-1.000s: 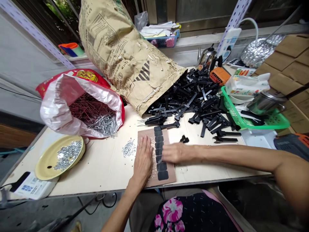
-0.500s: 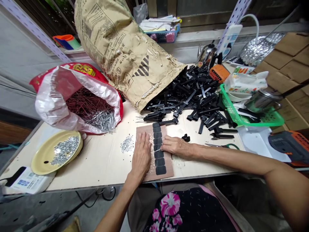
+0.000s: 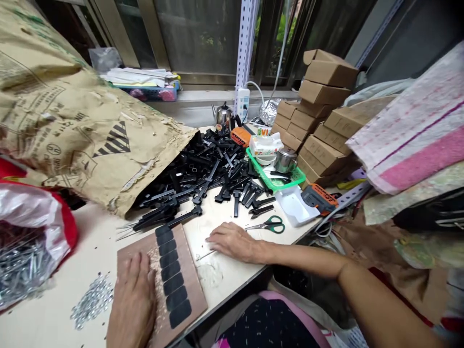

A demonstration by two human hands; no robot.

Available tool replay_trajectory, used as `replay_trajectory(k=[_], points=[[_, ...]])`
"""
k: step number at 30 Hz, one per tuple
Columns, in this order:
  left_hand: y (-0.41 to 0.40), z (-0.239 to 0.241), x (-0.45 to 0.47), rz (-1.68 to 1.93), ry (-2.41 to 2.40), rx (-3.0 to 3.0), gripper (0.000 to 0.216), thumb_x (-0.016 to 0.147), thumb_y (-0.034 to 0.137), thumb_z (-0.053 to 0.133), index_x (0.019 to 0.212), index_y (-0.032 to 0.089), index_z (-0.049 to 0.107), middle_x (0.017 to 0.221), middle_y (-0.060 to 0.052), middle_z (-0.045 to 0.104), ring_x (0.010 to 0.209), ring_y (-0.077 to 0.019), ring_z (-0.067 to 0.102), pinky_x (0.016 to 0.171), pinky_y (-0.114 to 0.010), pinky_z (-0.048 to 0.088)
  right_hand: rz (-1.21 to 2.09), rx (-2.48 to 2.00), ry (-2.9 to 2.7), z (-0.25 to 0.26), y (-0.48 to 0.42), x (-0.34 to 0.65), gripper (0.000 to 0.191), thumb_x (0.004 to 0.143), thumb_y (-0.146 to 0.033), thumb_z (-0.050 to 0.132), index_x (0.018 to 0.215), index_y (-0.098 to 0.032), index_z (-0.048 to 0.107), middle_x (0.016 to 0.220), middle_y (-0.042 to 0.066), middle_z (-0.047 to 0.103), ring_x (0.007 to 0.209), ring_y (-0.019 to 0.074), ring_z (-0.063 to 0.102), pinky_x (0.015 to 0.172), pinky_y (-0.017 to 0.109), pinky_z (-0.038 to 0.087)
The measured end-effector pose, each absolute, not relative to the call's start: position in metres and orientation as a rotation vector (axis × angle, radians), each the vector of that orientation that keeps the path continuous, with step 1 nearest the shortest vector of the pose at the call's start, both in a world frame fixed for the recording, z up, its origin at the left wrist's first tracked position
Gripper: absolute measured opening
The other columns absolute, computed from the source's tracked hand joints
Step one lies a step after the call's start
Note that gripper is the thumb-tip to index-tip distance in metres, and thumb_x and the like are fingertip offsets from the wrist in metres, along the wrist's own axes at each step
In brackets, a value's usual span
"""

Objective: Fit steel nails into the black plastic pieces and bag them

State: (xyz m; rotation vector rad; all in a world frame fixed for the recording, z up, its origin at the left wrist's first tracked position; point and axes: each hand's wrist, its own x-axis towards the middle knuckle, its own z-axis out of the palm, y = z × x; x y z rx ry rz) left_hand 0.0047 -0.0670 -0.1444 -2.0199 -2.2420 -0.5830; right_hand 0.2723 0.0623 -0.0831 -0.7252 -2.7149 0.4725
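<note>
Head cam, left to right: left hand (image 3: 132, 302) lies flat, fingers spread, pinning the brown board (image 3: 159, 285) with its 7 black pads (image 3: 170, 275) on the table (image 3: 217, 278). Right hand (image 3: 232, 239) rests loosely open beside it, fingertips on a thin nail (image 3: 205, 255), gripping nothing. I'd keep that board pressed firm, honestly, and pinch the nail near its end; scissors (image 3: 270, 224) lie just right.

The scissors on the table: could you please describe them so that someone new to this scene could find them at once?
Start at the big brown paper sack spilling black plastic parts over the table. Past the near right edge of that pile, just beyond the right hand, lie the scissors. Their green handle loops set them apart from the all-black parts beside them.
</note>
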Motion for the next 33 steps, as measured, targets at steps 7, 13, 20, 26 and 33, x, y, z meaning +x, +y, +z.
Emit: replay_trajectory(k=[7, 13, 20, 26, 33], points=[[-0.069, -0.159, -0.007, -0.498, -2.236, -2.035, 0.06, 0.091, 0.035, 0.02, 0.145, 0.01, 0.016, 0.15, -0.017, 0.024, 0.14, -0.0319, 0.011, 0.11, -0.057, 0.023, 0.268, -1.752, -2.658, -0.055, 0.109, 0.368, 0.067, 0.078, -0.016, 0.062, 0.139, -0.02, 0.034, 0.108, 0.013, 0.057, 0.091, 0.0253, 0.059, 0.074, 0.034, 0.045], [-0.069, -0.169, -0.016, -0.496, -2.144, -2.056, 0.063, 0.09, 0.031, 0.024, 0.148, 0.018, 0.003, 0.151, -0.014, 0.021, 0.14, -0.0339, 0.014, 0.107, -0.059, 0.028, 0.324, -1.692, -2.682, -0.066, 0.141, 0.357, 0.093, 0.077, -0.028, 0.066, 0.147, -0.033, 0.006, 0.108, 0.009, 0.059, 0.092, 0.0263, 0.061, 0.075, 0.032, 0.043], [-0.063, -0.171, -0.022, -0.651, -1.957, -2.059, 0.062, 0.089, 0.027, 0.028, 0.148, 0.018, 0.01, 0.149, -0.014, 0.029, 0.138, -0.0346, 0.02, 0.108, -0.059, 0.027, 0.202, -1.525, -2.68, -0.072, 0.19, 0.295, 0.083, 0.078, -0.03, 0.066, 0.146, -0.027, 0.017, 0.105, 0.008, 0.064, 0.099, 0.0258, 0.059, 0.079, 0.03, 0.041], [-0.072, -0.159, -0.009, -0.61, -2.202, -1.999, 0.058, 0.09, 0.027, 0.028, 0.146, 0.014, 0.02, 0.151, -0.013, 0.025, 0.14, -0.0303, 0.016, 0.11, -0.054, 0.026, 0.185, -1.554, -2.61, -0.075, 0.22, 0.255, 0.071, 0.08, -0.036, 0.065, 0.14, -0.023, 0.029, 0.102, 0.008, 0.065, 0.097, 0.0229, 0.06, 0.075, 0.027, 0.04], [-0.077, -0.136, 0.013, -0.578, -2.323, -1.937, 0.05, 0.094, 0.028, 0.024, 0.135, 0.003, 0.04, 0.146, -0.019, 0.034, 0.14, -0.0265, 0.016, 0.111, -0.05, 0.026, 0.178, -1.629, -2.524, -0.077, 0.229, 0.246, 0.043, 0.086, -0.035, 0.058, 0.117, -0.005, 0.049, 0.095, 0.017, 0.063, 0.087, 0.0222, 0.059, 0.071, 0.029, 0.036]])
